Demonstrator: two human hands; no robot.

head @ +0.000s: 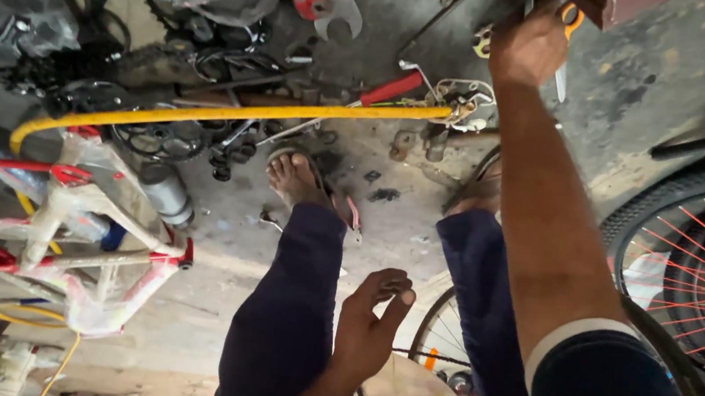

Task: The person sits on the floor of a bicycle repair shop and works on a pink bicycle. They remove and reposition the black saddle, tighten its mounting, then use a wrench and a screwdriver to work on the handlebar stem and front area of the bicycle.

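The right hand [529,43] is stretched far forward and closed around the orange loop handle of a pair of scissors [567,46], whose grey blade points back toward the person, down over the concrete floor [649,81]. The left hand [369,328] hangs much nearer the body, above the knee, empty with fingers loosely curled. The long yellow-wrapped bar [229,113] lies crosswise between the two hands.

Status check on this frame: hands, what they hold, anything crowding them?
Right hand closed on orange-handled scissors, reaching toward floor. Left hand open, empty, over knee. Yellow bar and loose tools beside the reach.
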